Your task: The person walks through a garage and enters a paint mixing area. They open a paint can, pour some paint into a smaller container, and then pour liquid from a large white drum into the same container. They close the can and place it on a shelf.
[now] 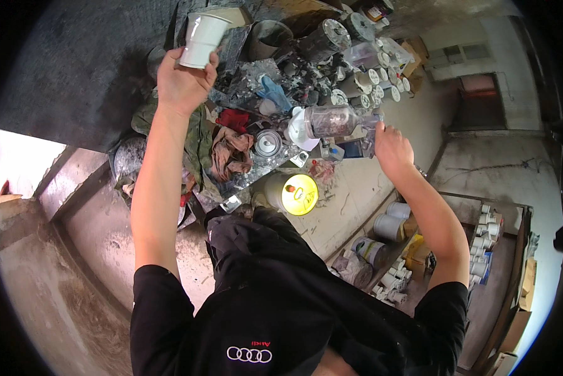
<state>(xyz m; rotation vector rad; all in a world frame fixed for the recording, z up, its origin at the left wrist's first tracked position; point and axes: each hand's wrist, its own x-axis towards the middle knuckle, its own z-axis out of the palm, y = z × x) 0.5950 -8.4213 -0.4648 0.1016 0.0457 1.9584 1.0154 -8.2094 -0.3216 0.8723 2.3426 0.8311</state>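
My left hand (pixel 187 84) is closed around a white plastic cup (pixel 203 39), raised near the top of the view. My right hand (pixel 389 141) grips the handle end of a cylindrical transparent plastic vessel (pixel 331 121) with grimy residue, held sideways over the cluttered bench. Against the vessel's left end is a white piece (pixel 297 130), which I cannot make out clearly. Below it are a round tin (pixel 268 143), brown crumpled rags (pixel 230 156), a red cloth (pixel 231 118) and a blue glove (pixel 272 93).
Stained pots (pixel 269 39) and several white containers (pixel 391 94) crowd the back of the bench (pixel 255 172). A yellow-lidded bucket (pixel 299 194) stands on the floor by my legs. Shelving (pixel 391 250) with buckets is on the right, a doorway (pixel 475 103) beyond, concrete steps (pixel 68 182) at left.
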